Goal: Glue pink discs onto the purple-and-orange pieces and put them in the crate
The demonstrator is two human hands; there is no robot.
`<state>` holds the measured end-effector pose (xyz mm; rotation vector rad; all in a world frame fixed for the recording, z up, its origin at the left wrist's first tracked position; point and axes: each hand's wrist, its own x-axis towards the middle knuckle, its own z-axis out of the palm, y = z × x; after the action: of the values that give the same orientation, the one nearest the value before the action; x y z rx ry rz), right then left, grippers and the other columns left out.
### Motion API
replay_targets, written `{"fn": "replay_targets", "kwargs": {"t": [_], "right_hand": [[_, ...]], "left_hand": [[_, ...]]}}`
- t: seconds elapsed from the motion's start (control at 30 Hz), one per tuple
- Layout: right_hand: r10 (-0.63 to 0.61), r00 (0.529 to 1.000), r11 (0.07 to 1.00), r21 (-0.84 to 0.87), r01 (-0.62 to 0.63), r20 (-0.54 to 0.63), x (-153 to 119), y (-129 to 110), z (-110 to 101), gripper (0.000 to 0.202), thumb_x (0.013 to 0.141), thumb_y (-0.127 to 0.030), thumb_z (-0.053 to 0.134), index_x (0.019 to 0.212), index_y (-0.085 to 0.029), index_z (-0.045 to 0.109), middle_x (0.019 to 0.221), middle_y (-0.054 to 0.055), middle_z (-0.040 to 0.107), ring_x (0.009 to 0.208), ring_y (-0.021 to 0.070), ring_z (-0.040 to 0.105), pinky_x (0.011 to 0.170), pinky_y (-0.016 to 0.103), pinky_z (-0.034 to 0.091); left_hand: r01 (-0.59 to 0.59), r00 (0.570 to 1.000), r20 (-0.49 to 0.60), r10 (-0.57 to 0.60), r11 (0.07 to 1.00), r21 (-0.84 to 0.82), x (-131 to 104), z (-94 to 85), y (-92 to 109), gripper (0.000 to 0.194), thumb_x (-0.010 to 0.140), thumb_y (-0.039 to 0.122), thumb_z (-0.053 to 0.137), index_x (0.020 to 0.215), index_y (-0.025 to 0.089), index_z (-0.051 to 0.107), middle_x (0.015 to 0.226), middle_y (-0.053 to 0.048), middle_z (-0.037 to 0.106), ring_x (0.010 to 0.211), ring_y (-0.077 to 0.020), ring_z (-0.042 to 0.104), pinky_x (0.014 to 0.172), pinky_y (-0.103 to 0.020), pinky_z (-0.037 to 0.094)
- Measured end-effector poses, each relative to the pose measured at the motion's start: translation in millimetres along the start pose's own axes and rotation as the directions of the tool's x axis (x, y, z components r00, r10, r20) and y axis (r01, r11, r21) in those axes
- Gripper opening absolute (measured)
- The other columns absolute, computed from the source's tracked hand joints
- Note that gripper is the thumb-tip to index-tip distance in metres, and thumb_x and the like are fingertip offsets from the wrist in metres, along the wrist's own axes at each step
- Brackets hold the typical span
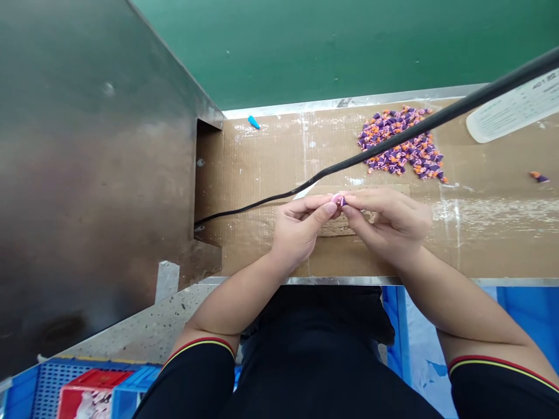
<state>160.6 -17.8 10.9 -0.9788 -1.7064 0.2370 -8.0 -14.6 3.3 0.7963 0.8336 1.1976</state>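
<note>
- Left hand (297, 231): thumb and fingertips pinched narrow on the pink side of a small pink-and-purple piece (338, 199)
- Right hand (391, 226): thumb and forefinger closed on the purple side of that same piece; whether one part or two, cannot tell
- Piece sits between both hands, above the cardboard (262, 244)
- Pile of purple, pink and orange pieces (395, 139) lies beyond the right hand, partly behind a black cable (323, 173)
- Single purple-and-orange piece (540, 177) at far right, below a white labelled container (502, 116)
- Blue cone-shaped item (253, 122) near the cardboard's far edge
</note>
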Motion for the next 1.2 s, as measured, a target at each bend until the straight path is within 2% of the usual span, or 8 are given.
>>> {"fn": "replay_targets", "kwargs": {"t": [0.13,0.27,0.5,0.57,0.63,0.83,1.0,1.2], "right_hand": [[-0.038,0.999,0.999,-0.038,0.038,-0.005,-1,1,0,0.019,0.097,-0.015,0.082,0.107,-0.031,0.080,0.100,-0.001,0.087,0.088,0.0221,0.086,0.078,0.033,0.076],[-0.092,0.996,0.993,-0.070,0.090,-0.020,-1,1,0,0.020,0.097,-0.013,0.081,0.109,-0.029,0.079,0.102,0.000,0.087,0.089,0.0213,0.086,0.079,0.031,0.076],[-0.085,0.996,0.995,-0.062,0.083,-0.033,-4,-4,-1,0.020,0.096,-0.015,0.082,0.109,-0.030,0.080,0.105,0.000,0.087,0.092,0.0227,0.086,0.081,0.033,0.076],[-0.079,0.996,0.995,-0.064,0.076,-0.047,-4,-6,-1,0.021,0.096,-0.014,0.082,0.108,-0.030,0.080,0.105,0.000,0.087,0.093,0.0228,0.086,0.080,0.032,0.077],[-0.083,0.995,0.994,-0.072,0.078,-0.063,-3,-7,0,0.022,0.095,-0.012,0.083,0.107,-0.029,0.079,0.105,0.000,0.087,0.093,0.0227,0.086,0.079,0.032,0.077],[-0.088,0.992,0.996,-0.024,0.086,-0.090,-1,-8,0,0.021,0.095,-0.010,0.083,0.106,-0.027,0.078,0.105,0.002,0.087,0.096,0.0234,0.086,0.081,0.032,0.076],[-0.078,0.992,0.997,-0.012,0.077,-0.103,-3,-4,2,0.017,0.097,-0.014,0.082,0.106,-0.027,0.078,0.104,0.001,0.086,0.097,0.0238,0.086,0.082,0.034,0.076],[-0.087,0.987,0.996,0.025,0.091,-0.133,-3,-3,5,0.025,0.094,-0.012,0.083,0.110,-0.031,0.080,0.103,0.000,0.087,0.095,0.0241,0.086,0.082,0.035,0.076]], "left_hand": [[-0.153,0.988,0.013,0.152,0.984,0.093,-2,-2.7,-5,0.018,0.088,0.045,0.095,0.099,0.032,0.089,0.107,-0.006,0.086,0.109,-0.0257,0.083,0.100,-0.040,0.072],[-0.323,0.946,0.067,0.316,0.932,0.166,-3,-4.2,-10,0.009,0.096,0.036,0.088,0.106,0.035,0.089,0.110,-0.002,0.085,0.108,-0.0217,0.083,0.109,-0.041,0.069],[-0.612,0.788,0.177,0.590,0.717,0.335,-3,-3.2,-11,0.029,0.101,0.013,0.079,0.120,0.035,0.085,0.114,0.000,0.085,0.107,-0.0164,0.083,0.101,-0.031,0.071],[-0.670,0.736,0.224,0.638,0.643,0.370,-4,-3.5,-10,0.036,0.099,0.009,0.079,0.124,0.034,0.083,0.117,-0.001,0.085,0.107,-0.0163,0.083,0.099,-0.030,0.071],[-0.690,0.716,0.255,0.650,0.603,0.400,-5,-4.4,-11,0.039,0.099,0.007,0.077,0.129,0.033,0.081,0.121,-0.002,0.084,0.110,-0.0171,0.083,0.101,-0.030,0.071],[-0.652,0.757,0.276,0.593,0.648,0.395,-8,-7.6,-13,0.041,0.102,0.010,0.075,0.135,0.034,0.079,0.128,-0.003,0.082,0.117,-0.0190,0.081,0.110,-0.034,0.068],[-0.622,0.782,0.247,0.572,0.695,0.359,-8,-6.7,-15,0.038,0.103,0.015,0.076,0.134,0.037,0.079,0.128,-0.002,0.082,0.119,-0.0206,0.080,0.108,-0.035,0.069],[-0.511,0.859,0.189,0.475,0.779,0.364,-12,-5.0,-13,0.025,0.105,0.031,0.077,0.128,0.038,0.082,0.126,-0.003,0.082,0.117,-0.0240,0.081,0.110,-0.042,0.069]]}}
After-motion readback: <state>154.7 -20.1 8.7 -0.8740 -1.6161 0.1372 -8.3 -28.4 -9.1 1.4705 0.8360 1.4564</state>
